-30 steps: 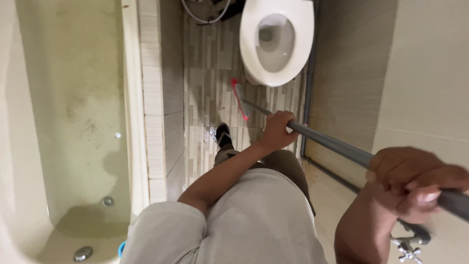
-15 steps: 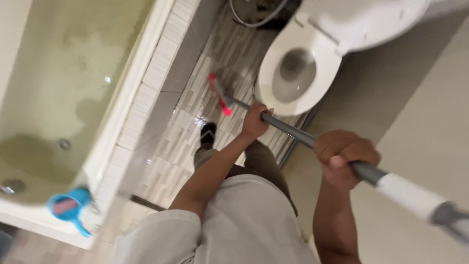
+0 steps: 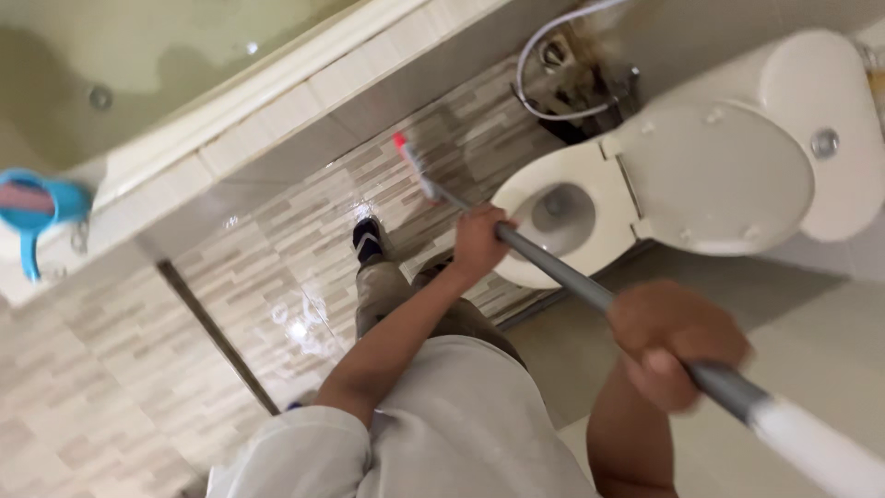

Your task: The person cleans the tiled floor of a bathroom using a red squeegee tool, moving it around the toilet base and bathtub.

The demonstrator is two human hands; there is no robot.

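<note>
Landmark: the white toilet (image 3: 645, 184), seat lid raised, bowl open, in the upper right of the head view.
Mop pole: a long grey mop pole (image 3: 572, 281) runs slantwise from the lower right corner up toward the toilet bowl's front edge; its near end turns white.
Mop head: the red-tipped mop head (image 3: 413, 166) lies on the wet floor just left of the toilet bowl, touching the tiles.
Left hand: the left hand (image 3: 479, 242) is clenched around the pole at the bowl's front rim, arm stretched forward.
Right hand: the right hand (image 3: 673, 341) is wrapped tight around the same pole, farther up it, below the toilet and nearer the camera; blurred, so single fingers are hard to tell.
Foot: 1 dark-socked foot (image 3: 367, 240) stands on the floor left of the toilet, just below the mop head.
Floor: striped beige floor tiles (image 3: 277, 277), glossy and wet, spread left of the toilet.
Bathtub: a pale bathtub (image 3: 138, 55) with a tiled rim lies well left of the toilet, across the floor.
Scoop: a blue scoop (image 3: 37, 207) sits on the tub's corner ledge, far left of the toilet.
Hose: a white hose (image 3: 535, 55) loops at the wall just above the toilet bowl.
</note>
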